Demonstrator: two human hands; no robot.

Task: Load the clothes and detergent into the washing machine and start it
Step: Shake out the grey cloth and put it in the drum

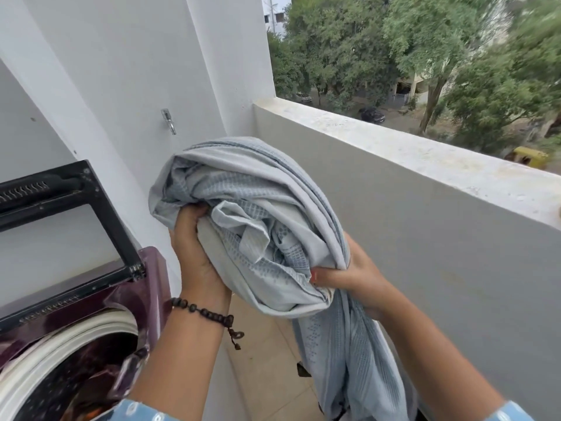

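Here, bundled cloth [252, 214] gripped between both hands' fingers [194, 212].

Soft, even daylight comes from the open side beyond the right hand [355, 276], casting faint shadows. Leafy green trees [455, 56] smear at the far corner, and straight lines bow near the edges.

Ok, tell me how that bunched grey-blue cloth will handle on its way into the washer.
Probably floppy: the grey-blue cloth folds in loose creases, and a tail hangs below the right hand. Likely bulky rather than heavy, since both hands grip it. The left hand may need to gather the trailing end before the washing machine.
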